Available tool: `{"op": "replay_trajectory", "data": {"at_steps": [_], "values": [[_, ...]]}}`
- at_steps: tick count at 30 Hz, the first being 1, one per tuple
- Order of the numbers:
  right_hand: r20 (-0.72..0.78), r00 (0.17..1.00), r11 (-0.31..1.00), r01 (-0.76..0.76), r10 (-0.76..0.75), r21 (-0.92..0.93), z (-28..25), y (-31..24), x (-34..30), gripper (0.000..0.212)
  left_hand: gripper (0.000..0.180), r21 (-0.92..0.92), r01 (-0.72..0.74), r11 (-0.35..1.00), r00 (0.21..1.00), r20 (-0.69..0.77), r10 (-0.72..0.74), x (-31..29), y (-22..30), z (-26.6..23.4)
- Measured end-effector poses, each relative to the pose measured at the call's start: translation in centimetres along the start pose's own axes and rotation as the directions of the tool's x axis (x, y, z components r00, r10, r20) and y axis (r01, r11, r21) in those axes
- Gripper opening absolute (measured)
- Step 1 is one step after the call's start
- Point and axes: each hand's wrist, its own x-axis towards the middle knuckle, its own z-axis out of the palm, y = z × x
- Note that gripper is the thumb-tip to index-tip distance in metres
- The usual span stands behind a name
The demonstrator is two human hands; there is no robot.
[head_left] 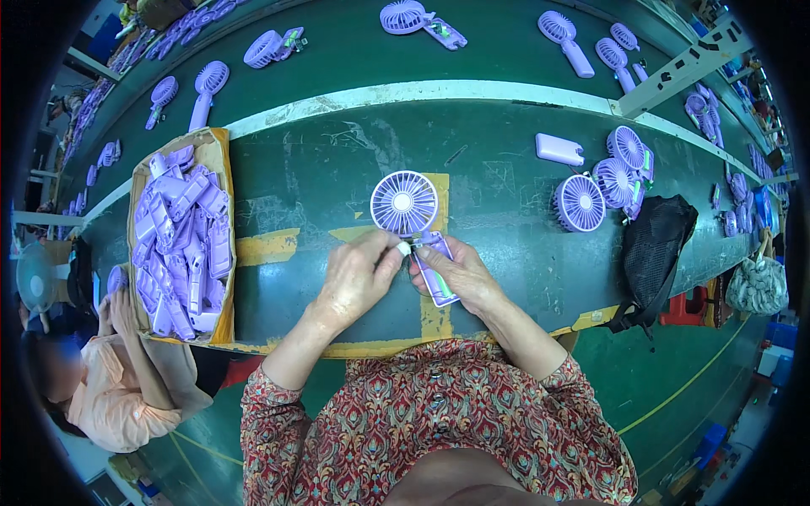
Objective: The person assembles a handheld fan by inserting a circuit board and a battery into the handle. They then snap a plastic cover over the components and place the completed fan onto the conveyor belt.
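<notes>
Carton (220,142) — heaped purple casings (190,232) — left of fan (403,202).

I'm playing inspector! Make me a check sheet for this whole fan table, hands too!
Surface: green worktop, scuffed, with yellow tape.
Job's things: round purple fan head; slim purple handle below it.
Clutter: cardboard box of purple parts at left; purple fans and black bag at right.
Left hand: fingers bunched just below the fan head; grip unclear.
Right hand: holds the handle.
Cables: too small to tell.
Surroundings: co-worker at left; more fans beyond the white rail.
</notes>
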Motion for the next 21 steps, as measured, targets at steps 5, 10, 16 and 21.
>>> {"op": "replay_trajectory", "data": {"at_steps": [5,10,16,21], "values": [[0.008,0.999,0.999,0.032,-0.032,-0.027,-0.1,0.3,0.0,0.026,0.032,-0.133,0.205,0.97,0.915,-0.327,-0.238,1.2,-0.8,0.0],[0.002,1.0,0.999,0.013,-0.013,-0.043,0.1,0.4,0.0,0.024,0.048,-0.051,0.007,0.999,0.969,-0.247,-0.019,3.0,-2.5,1.8],[-0.02,1.0,1.0,-0.003,0.003,-0.016,0.0,0.4,-0.2,0.022,0.047,-0.13,0.042,0.991,0.984,-0.167,-0.064,3.3,-2.3,1.7],[-0.016,0.999,0.997,0.041,-0.042,-0.06,0.1,0.8,-0.1,0.022,0.044,-0.079,0.036,0.996,0.983,-0.178,-0.049,2.9,-2.2,1.6]]}}
